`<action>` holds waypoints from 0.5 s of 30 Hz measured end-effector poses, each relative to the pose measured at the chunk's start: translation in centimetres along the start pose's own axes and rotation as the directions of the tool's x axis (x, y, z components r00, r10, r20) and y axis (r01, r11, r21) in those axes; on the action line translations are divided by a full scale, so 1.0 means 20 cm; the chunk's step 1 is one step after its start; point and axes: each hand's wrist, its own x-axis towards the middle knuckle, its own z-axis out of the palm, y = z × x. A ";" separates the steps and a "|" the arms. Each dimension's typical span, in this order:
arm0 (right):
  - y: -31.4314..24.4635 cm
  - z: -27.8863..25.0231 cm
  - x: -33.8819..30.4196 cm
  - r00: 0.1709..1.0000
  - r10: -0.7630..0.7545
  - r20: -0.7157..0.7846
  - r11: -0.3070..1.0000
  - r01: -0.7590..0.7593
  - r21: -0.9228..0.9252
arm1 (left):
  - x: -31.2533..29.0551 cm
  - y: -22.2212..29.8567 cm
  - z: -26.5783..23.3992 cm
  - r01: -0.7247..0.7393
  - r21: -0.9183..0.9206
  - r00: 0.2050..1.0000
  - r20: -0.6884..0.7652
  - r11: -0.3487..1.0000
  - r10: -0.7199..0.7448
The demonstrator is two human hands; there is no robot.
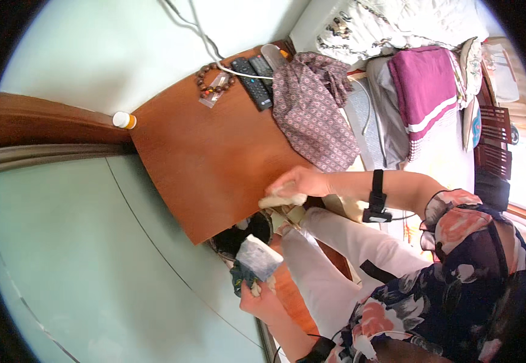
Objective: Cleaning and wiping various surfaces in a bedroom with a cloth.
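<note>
My right hand (296, 181) is closed around a crumpled cream-white cloth (282, 200) at the near right edge of the brown wooden tabletop (208, 163). Lower down, beside the table's front corner, my left hand (260, 301) grips a crumpled dark green bundle (243, 277). A pale white-grey rectangular packet (259, 257) sits against that bundle; whether my fingers also hold it is hard to see. Behind the packet, partly under the table edge, stands a round black bin (242, 235).
On the tabletop lie a bead bracelet (200, 81), remote controls (253, 85), a white cable (248, 75) and a patterned cloth (311, 109). A small white-and-orange bottle (124, 120) stands by the far left corner. Folded purple bedding (423, 85) lies at the right.
</note>
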 end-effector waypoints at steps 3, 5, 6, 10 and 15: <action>-0.10 0.07 0.05 0.989 -0.044 0.140 0.858 -0.034 0.512 | -0.02 0.09 -0.01 0.027 -0.125 1.000 -0.007 0.992 -0.028; -0.14 0.12 0.08 0.979 -0.121 0.165 0.703 -0.033 0.711 | -0.04 0.14 -0.02 0.082 -0.187 0.997 0.009 0.979 -0.081; -0.15 0.12 0.08 0.972 -0.135 0.194 0.620 -0.070 0.782 | -0.04 0.15 -0.01 0.075 -0.185 0.997 0.016 0.980 -0.074; -0.18 0.13 0.06 0.971 -0.201 0.133 0.449 -0.029 0.893 | -0.07 0.13 0.03 0.027 -0.132 0.998 0.056 0.991 -0.020; -0.17 0.11 0.06 0.931 -0.228 -0.286 0.900 0.314 0.302 | -0.07 0.00 0.05 0.026 -0.049 0.999 0.029 0.998 -0.024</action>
